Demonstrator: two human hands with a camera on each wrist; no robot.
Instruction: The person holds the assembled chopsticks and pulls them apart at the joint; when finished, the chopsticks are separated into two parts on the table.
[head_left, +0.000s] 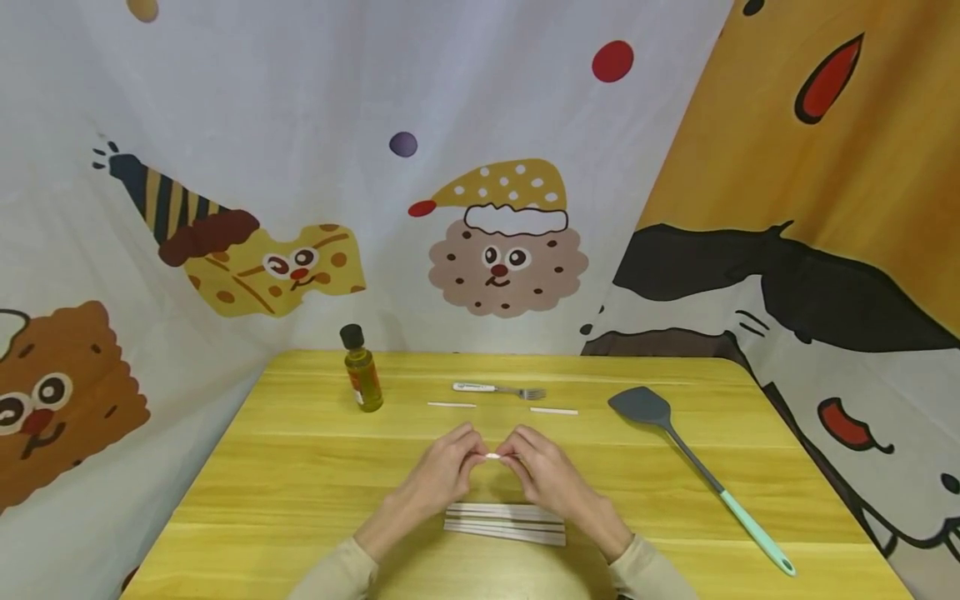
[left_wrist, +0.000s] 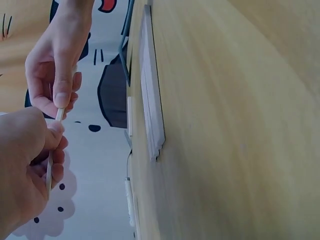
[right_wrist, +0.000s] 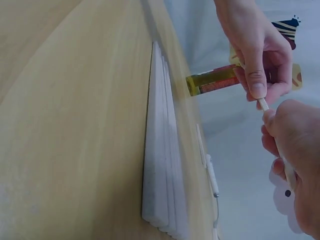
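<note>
A thin, pale flat stick [right_wrist: 263,104] is held above the table by both hands, with only a short stretch showing between them. My left hand [head_left: 448,463] pinches one side of it between thumb and curled fingers. From the other side my right hand [head_left: 546,468] grips it the same way, fingertips close to the left ones. In the left wrist view, part of the stick shows along the left palm. Below the hands, several long white strips [left_wrist: 150,75] lie side by side on the table.
Two short white sticks [head_left: 452,405] [head_left: 553,411] lie beyond the hands, near a fork [head_left: 510,390] with a white handle. An oil bottle [head_left: 362,373] with a black cap stands at the back left. A grey spatula [head_left: 701,458] with a mint handle lies at the right.
</note>
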